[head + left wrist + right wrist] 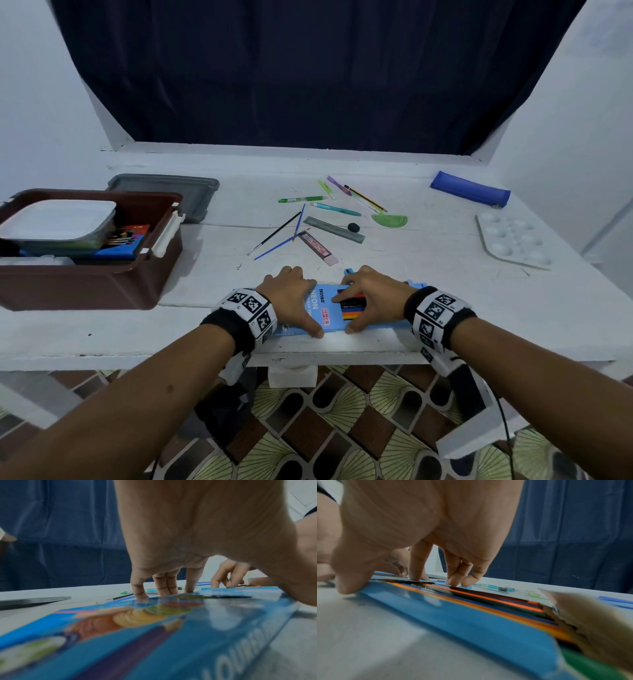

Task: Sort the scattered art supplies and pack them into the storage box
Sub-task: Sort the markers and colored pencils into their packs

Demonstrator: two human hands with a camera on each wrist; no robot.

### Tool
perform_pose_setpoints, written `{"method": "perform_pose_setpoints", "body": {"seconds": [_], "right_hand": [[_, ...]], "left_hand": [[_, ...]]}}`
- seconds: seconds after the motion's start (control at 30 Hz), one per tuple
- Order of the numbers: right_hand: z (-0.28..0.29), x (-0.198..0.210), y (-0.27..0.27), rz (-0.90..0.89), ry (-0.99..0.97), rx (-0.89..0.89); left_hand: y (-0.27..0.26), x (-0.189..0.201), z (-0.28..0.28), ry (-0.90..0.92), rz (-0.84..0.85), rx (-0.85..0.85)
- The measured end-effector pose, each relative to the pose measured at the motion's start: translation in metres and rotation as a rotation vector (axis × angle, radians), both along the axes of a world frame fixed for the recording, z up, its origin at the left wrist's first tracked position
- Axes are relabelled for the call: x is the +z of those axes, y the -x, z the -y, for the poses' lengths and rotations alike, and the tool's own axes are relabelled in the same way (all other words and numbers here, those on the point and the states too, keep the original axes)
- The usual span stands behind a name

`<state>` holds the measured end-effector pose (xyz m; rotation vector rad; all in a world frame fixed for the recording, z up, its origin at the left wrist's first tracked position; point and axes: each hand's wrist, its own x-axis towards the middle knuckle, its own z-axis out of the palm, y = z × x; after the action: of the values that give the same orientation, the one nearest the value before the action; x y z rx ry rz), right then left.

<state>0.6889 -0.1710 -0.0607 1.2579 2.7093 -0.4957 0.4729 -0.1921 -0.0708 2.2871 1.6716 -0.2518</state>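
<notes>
Sitting at the far left of the white bench [428, 274], the brown storage box [85, 284] already holds a white tray [58, 219] and a flat blue pack, with a grey lid [178, 192] just behind it. Toward the middle, loose brushes, pens, a grey ruler [334, 229], a black eraser [354, 226] and a green protractor [390, 219] lie scattered. At the near edge lies the blue coloured-pencil box [325, 308], its window showing the pencils. The left hand [291, 298] arches over the box's left part, fingertips [164, 588] down at its far edge and thumb on the near edge, gripping it. The right hand [373, 298] clasps the right part the same way, fingers [418, 566] curled onto the top and thumb at the near edge. Farther right lie a blue pencil pouch [469, 188] and a white paint palette [513, 236].
</notes>
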Motion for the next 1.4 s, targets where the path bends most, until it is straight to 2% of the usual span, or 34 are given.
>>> {"method": "perform_pose_setpoints", "body": {"seconds": [0.13,0.3,0.37,0.43,0.53,0.6,0.63,0.73,0.87,1.1,1.4], "right_hand": [[0.005,0.0,0.004,-0.13,0.018,-0.067],[0.011,0.002,0.014,-0.109,0.055,-0.095],[0.011,0.008,0.003,-0.166,0.082,-0.145],[0.012,0.015,-0.019,-0.3,0.065,-0.27],[0.015,0.013,-0.068,-0.473,-0.131,-0.562],[0.017,0.003,-0.095,-0.452,-0.19,-0.738],[0.019,-0.002,-0.102,-0.404,-0.156,-0.776],[0.026,-0.012,-0.101,-0.341,-0.025,-0.786],[0.026,-0.015,-0.093,-0.377,-0.054,-0.827],[0.028,-0.022,-0.083,-0.317,-0.05,-0.795],[0.032,-0.027,-0.06,-0.313,-0.013,-0.841]], "left_hand": [[-0.003,0.002,0.0,-0.006,0.027,-0.023],[-0.016,0.002,-0.001,-0.032,0.001,-0.039],[-0.016,-0.001,-0.002,-0.025,0.008,-0.027],[-0.016,-0.004,-0.003,-0.003,-0.001,-0.021],[-0.018,-0.007,-0.006,0.0,-0.02,-0.024],[-0.02,-0.008,-0.008,-0.005,-0.022,-0.026],[-0.021,-0.009,-0.009,-0.008,-0.02,-0.029],[-0.026,-0.008,-0.011,-0.027,-0.026,-0.06],[-0.042,-0.003,-0.014,-0.051,-0.025,-0.087],[-0.077,-0.004,-0.017,-0.086,0.014,-0.135],[-0.084,-0.003,-0.017,-0.09,0.007,-0.171]]}}
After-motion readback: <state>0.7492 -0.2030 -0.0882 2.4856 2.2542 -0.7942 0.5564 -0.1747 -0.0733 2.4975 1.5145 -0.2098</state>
